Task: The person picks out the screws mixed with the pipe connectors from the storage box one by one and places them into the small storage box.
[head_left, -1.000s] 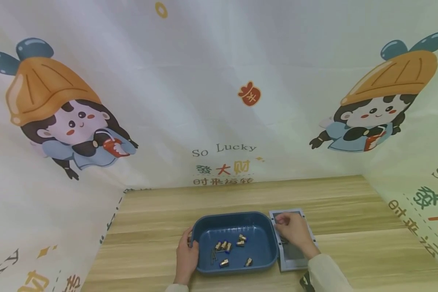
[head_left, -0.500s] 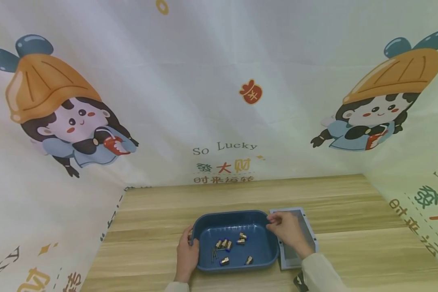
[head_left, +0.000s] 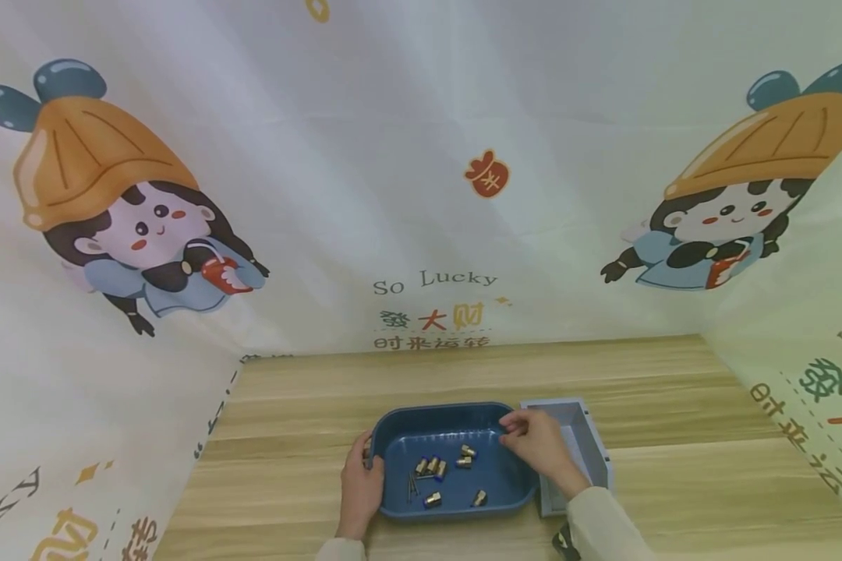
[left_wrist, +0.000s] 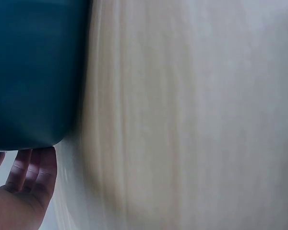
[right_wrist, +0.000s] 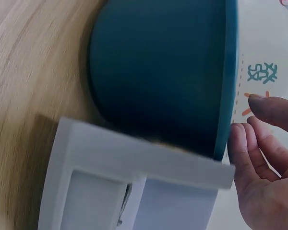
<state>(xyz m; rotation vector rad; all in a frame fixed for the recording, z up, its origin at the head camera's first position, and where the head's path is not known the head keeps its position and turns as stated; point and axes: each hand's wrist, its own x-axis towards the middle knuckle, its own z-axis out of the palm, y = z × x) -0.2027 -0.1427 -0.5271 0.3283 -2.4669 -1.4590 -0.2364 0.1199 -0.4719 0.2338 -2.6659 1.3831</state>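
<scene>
When viewed from the head camera, blue basin point(head_left: 428, 516) near the front middle of a wood-grain table point(head_left: 309, 389). Inside it, seven brass fittings point(head_left: 432, 500) with blue collars: close group of three left of centre, pair toward the right, two singles nearer the front wall. Beside the group of three, a few thin metal pins point(head_left: 412, 488); overlapping, exact count uncertain.

Left hand point(head_left: 360, 487) at the basin's left end, thumb over the rim and fingers against the outside, gripping the wall between them. Same contact in the left wrist view, fingers pressed to the outer wall.

Right hand point(head_left: 539, 446) over the basin's right rim, fingertips inside the rim line as seen from above. Fingers bent; in the right wrist view, a gap between thumb and nearest fingertips. Cannot tell about a pinch on something small.

Just right of the basin, grey tray point(head_left: 579, 436), partly covered by the right hand and pale right sleeve point(head_left: 603, 523). Divided inside, per the right wrist view, with one thin metal piece point(right_wrist: 124, 203) near a divider. By that sleeve, a dark object point(head_left: 564, 541), too hidden to name.

Behind, pale printed cloth point(head_left: 365, 156) with cartoon figures point(head_left: 168, 249) in orange hats, red pouch print point(head_left: 487, 173) and "So Lucky" lettering point(head_left: 435, 282).
</scene>
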